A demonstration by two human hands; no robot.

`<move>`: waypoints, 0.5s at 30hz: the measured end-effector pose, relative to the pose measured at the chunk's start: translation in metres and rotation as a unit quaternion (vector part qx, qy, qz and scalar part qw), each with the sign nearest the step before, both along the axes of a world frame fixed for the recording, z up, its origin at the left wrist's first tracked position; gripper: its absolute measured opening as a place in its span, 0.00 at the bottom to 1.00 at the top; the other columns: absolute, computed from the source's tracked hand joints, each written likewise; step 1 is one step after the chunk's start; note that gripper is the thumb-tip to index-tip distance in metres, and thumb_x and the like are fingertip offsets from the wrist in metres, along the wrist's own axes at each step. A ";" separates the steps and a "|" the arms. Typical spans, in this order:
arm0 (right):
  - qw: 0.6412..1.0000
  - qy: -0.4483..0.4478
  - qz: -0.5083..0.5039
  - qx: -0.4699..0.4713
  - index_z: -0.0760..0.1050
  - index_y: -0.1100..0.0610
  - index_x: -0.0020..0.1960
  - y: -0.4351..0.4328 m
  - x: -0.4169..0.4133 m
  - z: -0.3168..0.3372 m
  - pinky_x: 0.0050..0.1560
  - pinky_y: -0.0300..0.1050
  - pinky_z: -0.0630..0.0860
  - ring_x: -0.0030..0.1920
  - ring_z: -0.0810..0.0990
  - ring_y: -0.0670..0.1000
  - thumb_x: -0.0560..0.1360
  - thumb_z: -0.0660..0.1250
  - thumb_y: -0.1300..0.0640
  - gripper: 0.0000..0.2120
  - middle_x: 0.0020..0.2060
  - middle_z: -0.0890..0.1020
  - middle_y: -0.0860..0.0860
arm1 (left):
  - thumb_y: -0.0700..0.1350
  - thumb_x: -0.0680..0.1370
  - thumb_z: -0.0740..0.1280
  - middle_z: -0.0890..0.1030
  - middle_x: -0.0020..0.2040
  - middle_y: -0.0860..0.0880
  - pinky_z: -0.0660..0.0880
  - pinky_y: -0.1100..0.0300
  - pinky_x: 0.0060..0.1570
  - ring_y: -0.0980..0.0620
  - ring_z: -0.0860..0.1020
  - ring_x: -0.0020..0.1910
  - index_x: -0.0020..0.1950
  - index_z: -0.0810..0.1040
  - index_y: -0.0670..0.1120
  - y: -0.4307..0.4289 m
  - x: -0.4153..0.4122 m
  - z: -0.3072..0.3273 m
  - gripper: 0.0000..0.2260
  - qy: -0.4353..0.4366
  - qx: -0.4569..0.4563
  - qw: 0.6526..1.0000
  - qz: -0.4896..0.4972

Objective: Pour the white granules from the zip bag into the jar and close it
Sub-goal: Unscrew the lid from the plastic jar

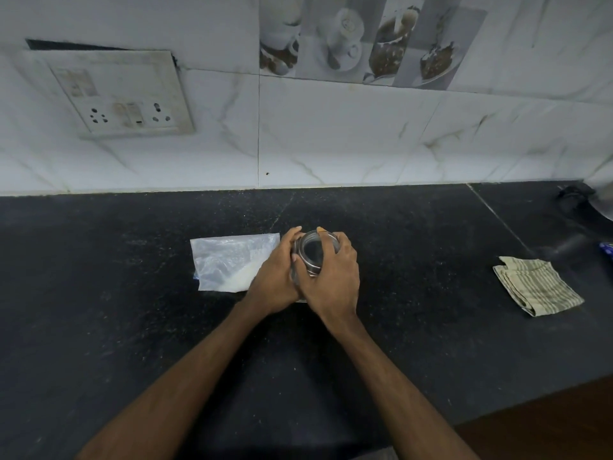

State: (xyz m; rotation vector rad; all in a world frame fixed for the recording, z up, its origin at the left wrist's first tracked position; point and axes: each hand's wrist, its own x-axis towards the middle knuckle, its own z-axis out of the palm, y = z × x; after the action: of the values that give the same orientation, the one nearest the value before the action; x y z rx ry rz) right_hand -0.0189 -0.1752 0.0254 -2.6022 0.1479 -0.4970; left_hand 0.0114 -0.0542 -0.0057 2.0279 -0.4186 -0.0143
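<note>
Hands, left (277, 280) and right (331, 277), both hold the jar (311, 254); grip low, twist the lid slowly, bag (229, 263) waits at nine o'clock.

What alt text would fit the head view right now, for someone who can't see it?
Both hands, left hand and right hand, grip a jar on a black counter. A zip bag with white granules lies flat left of it; a folded striped cloth sits far right.

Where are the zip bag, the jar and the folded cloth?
zip bag (229, 260): head view, on the clear plastic above the white granules.
jar (311, 252): head view, on its top between the two hands.
folded cloth (537, 287): head view, on the middle of its striped top.
</note>
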 end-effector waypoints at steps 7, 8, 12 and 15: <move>0.999 -0.024 0.018 0.014 0.67 0.49 0.73 0.029 -0.023 -0.003 0.63 0.52 0.74 0.68 0.71 0.55 0.72 0.63 0.36 0.33 0.69 0.71 0.54 | 0.51 0.69 0.76 0.74 0.64 0.71 0.73 0.66 0.62 0.66 0.76 0.64 0.74 0.56 0.64 0.029 -0.027 -0.006 0.40 -0.005 -0.037 0.999 0.030; 0.999 -0.031 0.021 0.016 0.67 0.49 0.73 0.035 -0.027 -0.004 0.63 0.52 0.73 0.68 0.71 0.55 0.72 0.63 0.36 0.33 0.69 0.71 0.54 | 0.51 0.70 0.76 0.74 0.62 0.73 0.73 0.69 0.60 0.66 0.76 0.63 0.71 0.56 0.68 0.034 -0.033 -0.006 0.39 -0.012 -0.041 0.998 0.041; 0.998 -0.040 0.037 0.017 0.68 0.49 0.71 0.058 -0.041 -0.008 0.63 0.49 0.73 0.67 0.71 0.52 0.72 0.64 0.35 0.31 0.68 0.71 0.51 | 0.48 0.70 0.76 0.75 0.65 0.66 0.75 0.68 0.60 0.61 0.77 0.64 0.70 0.56 0.69 0.057 -0.053 -0.010 0.39 -0.026 -0.060 0.996 0.064; 0.998 -0.039 0.055 0.019 0.69 0.49 0.71 0.074 -0.048 -0.009 0.63 0.48 0.72 0.67 0.71 0.52 0.72 0.64 0.35 0.31 0.68 0.71 0.51 | 0.50 0.69 0.75 0.74 0.65 0.66 0.74 0.71 0.59 0.62 0.76 0.64 0.71 0.58 0.67 0.073 -0.064 -0.012 0.38 -0.027 -0.063 0.994 0.081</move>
State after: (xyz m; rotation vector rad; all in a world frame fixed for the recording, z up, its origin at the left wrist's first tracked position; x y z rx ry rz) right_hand -0.0667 -0.1016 0.0165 -2.5341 -0.0110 -0.5495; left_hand -0.0528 0.0189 -0.0173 1.9352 -0.2810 0.1641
